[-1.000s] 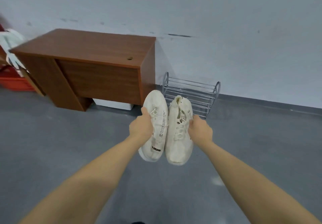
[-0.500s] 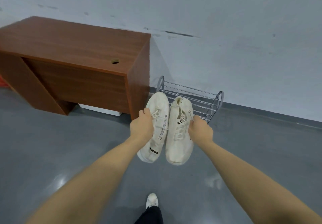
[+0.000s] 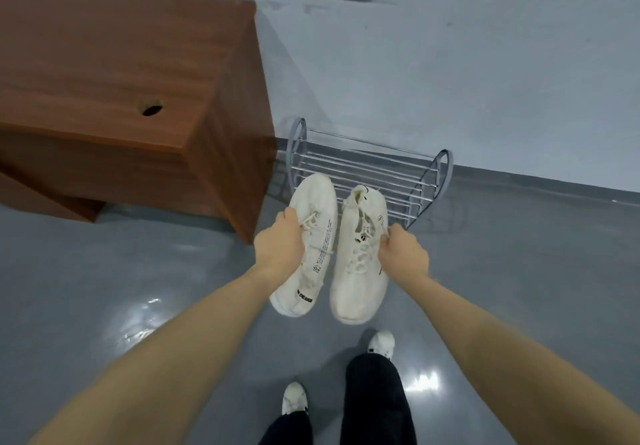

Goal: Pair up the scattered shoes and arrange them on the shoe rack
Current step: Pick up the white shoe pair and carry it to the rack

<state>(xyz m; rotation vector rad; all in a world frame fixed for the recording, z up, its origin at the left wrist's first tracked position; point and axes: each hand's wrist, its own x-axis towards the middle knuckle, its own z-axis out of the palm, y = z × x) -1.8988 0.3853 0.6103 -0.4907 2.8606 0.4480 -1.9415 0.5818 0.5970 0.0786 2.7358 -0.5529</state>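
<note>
You stand on a glossy grey floor (image 3: 104, 271) facing a pale wall, a white sneaker gripped in each of your hands and both held out in front of you, clear of the ground. Your left hand (image 3: 280, 247) curls round the outer side of the left white sneaker (image 3: 311, 247), fingers tucked in at the laces; printed black lettering runs along its upper and near the end closest to you. Your right hand (image 3: 403, 254) clasps the outer side of the right white sneaker (image 3: 360, 257) at about the same height, its ankle opening turned away from you towards the wall. The two sneakers hang side by side, close together with a narrow strip of floor showing between them. Just beyond them, low against the wall, sits a small metal shoe rack (image 3: 367, 167) of thin chrome bars with rounded grey end frames; the far ends of both sneakers overlap its front bars in the view, though whether they touch it you cannot tell. To the left of the rack stands a reddish-brown wooden desk (image 3: 121, 63) with a round cable hole (image 3: 151, 109) in its tabletop, its side panel just beside the rack. Below the sneakers, your own dark trousers (image 3: 377, 403) and white-shod feet (image 3: 381, 344) show on the floor.
</note>
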